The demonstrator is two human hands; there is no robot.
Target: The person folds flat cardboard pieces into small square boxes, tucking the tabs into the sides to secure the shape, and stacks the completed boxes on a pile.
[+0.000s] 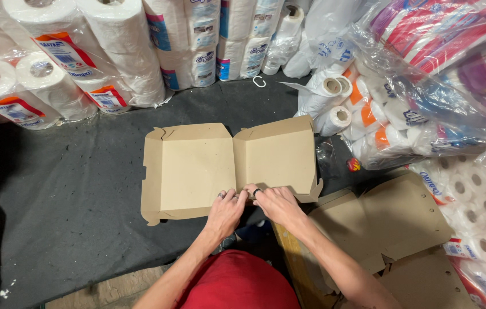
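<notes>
Flat brown cardboard box blank [228,166] sits mid-frame on the dark, speckled floor covering [71,189]: two square panels joined at a centre crease, short flaps folded up along the outer edges, matte kraft texture.

Left hand [225,210] and right hand [277,205] both at the blank's lower edge, right by the crease. Fingers pinch the cardboard rim there, so each grip is clenched on the blank (rings on fingers of both hands).

Lower right of frame: stack of more flat cardboard blanks [391,223], same brown stock.

Upper left: big white paper rolls in clear film [82,51], cylindrical. Upper right: packs of smaller rolls in crinkly plastic wrap [380,114], glossy. Small red object [354,165] just right of the blank; can't tell what it is.
</notes>
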